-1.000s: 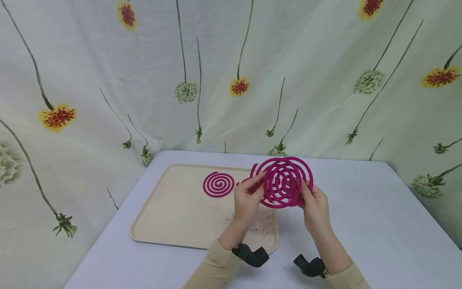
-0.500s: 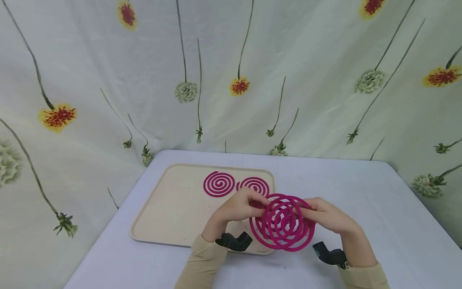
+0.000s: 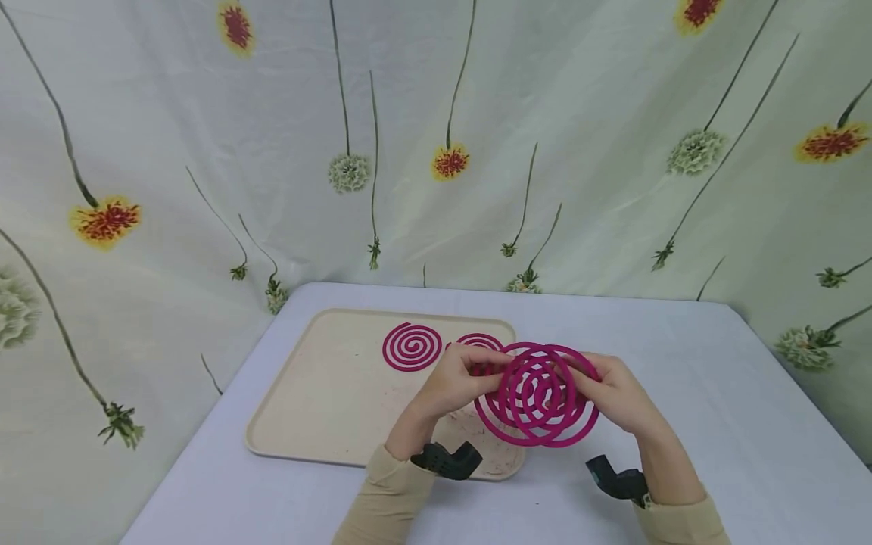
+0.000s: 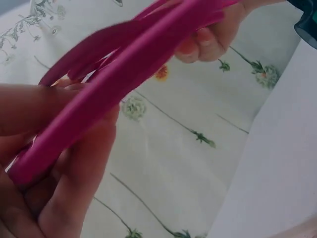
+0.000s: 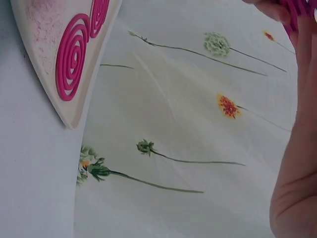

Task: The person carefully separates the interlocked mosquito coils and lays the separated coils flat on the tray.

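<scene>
Interlocked magenta spiral coils (image 3: pixel 538 395) are held up between both hands, over the tray's right edge. My left hand (image 3: pixel 453 382) pinches their left side between thumb and fingers; in the left wrist view the left hand (image 4: pixel 54 148) grips the coil (image 4: pixel 99 94) close up. On the right side, my right hand (image 3: pixel 616 390) pinches the coils. At the right wrist view's edge the right hand (image 5: pixel 302 124) shows only partly. One flat magenta spiral (image 3: pixel 412 347) lies on the tray, and a second spiral (image 3: pixel 479 341) beside it is partly hidden by the left hand and held coils.
A beige tray (image 3: pixel 327 393) with reddish crumbs lies on a white-covered table (image 3: pixel 715 393). Behind it hangs a pale curtain (image 3: pixel 409 227) printed with flowers. A black device (image 3: pixel 446 460) is strapped to the left wrist, another device (image 3: pixel 618 478) to the right.
From a second ago, both hands have come lower with the coils and the wrists have spread apart; since half a second ago the coils have risen slightly. The second spiral has come partly into view.
</scene>
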A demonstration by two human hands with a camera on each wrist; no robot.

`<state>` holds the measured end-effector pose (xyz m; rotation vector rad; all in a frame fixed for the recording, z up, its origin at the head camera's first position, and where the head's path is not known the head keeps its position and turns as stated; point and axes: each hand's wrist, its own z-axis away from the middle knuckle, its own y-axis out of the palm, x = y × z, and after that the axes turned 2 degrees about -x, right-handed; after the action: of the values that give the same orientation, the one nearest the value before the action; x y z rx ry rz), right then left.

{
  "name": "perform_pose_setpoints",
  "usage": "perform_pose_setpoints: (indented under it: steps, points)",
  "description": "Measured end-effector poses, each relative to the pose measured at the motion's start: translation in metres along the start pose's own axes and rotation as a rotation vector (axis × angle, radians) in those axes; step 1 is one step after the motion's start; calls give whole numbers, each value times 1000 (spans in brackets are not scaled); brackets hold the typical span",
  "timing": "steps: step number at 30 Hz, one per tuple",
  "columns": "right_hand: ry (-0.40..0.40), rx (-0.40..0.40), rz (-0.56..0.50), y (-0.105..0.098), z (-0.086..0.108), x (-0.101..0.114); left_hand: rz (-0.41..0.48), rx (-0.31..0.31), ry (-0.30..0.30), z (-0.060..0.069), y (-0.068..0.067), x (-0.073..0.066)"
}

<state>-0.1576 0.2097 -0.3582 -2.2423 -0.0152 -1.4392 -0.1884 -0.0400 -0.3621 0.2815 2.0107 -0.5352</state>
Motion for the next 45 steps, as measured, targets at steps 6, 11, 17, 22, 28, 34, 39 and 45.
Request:
perform_pose_setpoints:
  steps: [6, 11, 17, 22, 28, 34, 39, 45]
  points:
    - [126, 328, -37, -15, 4, -5, -51, 132, -24, 1, -5, 3]
    - [96, 306, -45, -16, 2, -7, -55, 166, -19, 1, -7, 4]
    - [84, 204, -73, -12, 0, -7, -38, 46, -14, -1, -4, 3]
    - [57, 88, -62, -7, -2, -6, -10, -41, -13, -2, 0, 1]
    - [54, -135, -93, 3, -5, -2, 55, -201, 13, -4, 9, 1]
    - [143, -407, -229, 21, -9, 1, 143, -397, 90, -7, 23, 4]
    - [189, -417, -334, 26, -10, 5, 165, -368, 93, -7, 16, 7]
    - [121, 16, -186, -1, -1, -1, 122, 37, 51, 0, -12, 10]
